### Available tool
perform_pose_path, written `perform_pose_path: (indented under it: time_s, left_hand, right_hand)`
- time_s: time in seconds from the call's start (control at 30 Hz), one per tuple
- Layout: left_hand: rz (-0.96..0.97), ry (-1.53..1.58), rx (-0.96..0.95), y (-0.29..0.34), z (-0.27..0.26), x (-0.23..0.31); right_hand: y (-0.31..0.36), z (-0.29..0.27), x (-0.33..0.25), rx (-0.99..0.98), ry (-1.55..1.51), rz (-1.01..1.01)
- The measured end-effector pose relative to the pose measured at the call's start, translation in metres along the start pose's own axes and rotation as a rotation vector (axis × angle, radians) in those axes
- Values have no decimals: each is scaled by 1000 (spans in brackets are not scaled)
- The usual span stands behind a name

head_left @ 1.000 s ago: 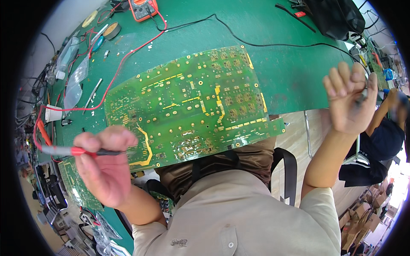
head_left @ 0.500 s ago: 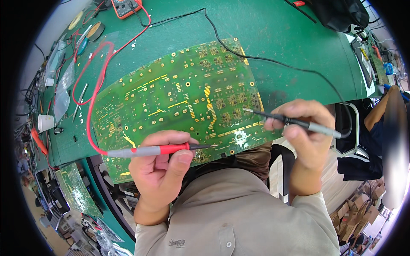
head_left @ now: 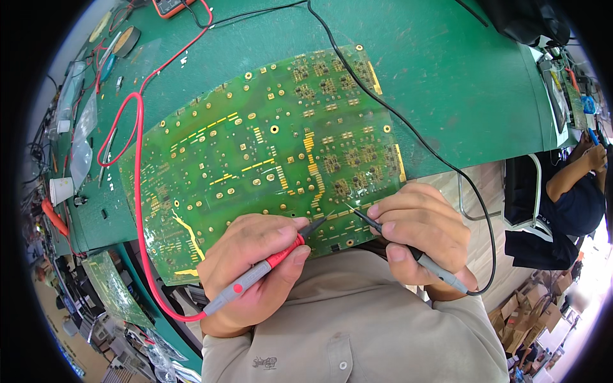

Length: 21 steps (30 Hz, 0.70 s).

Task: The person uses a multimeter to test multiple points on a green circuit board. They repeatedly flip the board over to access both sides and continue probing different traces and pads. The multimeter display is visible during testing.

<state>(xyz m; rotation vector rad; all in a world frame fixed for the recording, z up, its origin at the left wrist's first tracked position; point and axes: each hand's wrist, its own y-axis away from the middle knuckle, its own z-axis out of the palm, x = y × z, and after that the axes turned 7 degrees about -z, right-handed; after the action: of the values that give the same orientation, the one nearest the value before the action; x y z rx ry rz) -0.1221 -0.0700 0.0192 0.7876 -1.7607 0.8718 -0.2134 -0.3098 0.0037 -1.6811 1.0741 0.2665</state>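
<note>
A large green circuit board [head_left: 255, 182] lies on the green bench top, its near edge close to my body. In my left hand [head_left: 255, 255] is a red and grey test probe [head_left: 252, 277], pinched between thumb and fingers, with its dark tip over the board's near part. My right hand [head_left: 421, 233] grips a black and grey test probe [head_left: 418, 255]. Both tips point at the gold pads near the front edge, a short way apart; whether they touch the pads I cannot tell. An orange multimeter [head_left: 171, 6], partly cut off, sits at the far left.
A red lead [head_left: 139, 191] loops along the left; a black lead [head_left: 408, 124] crosses the board's right side. Tape roll [head_left: 127, 40], white cup [head_left: 62, 190] and orange-handled tool [head_left: 55, 216] stand at left. Another board [head_left: 115, 290] lies lower left. Another person [head_left: 575, 185] works at right.
Both probes have swung inward, bringing their tips close together near the board's front edge. My right hand moved left and nearer; the left probe now tilts upward. The view has shifted slightly.
</note>
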Motion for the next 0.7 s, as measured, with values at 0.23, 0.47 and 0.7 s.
perform_pose_path:
  time_s: [0.23, 0.47, 0.7]
  left_hand:
    - [66, -42, -24, -4, 1, -3]
    - [75, -64, -23, -4, 0, -1]
    - [92, -88, -36, -6, 0, -1]
  right_hand:
    - [-1, -1, -1, -19, 15, 24]
    - [0, 1, 0, -4, 13, 20]
    - [-5, -4, -6, -73, 24, 48]
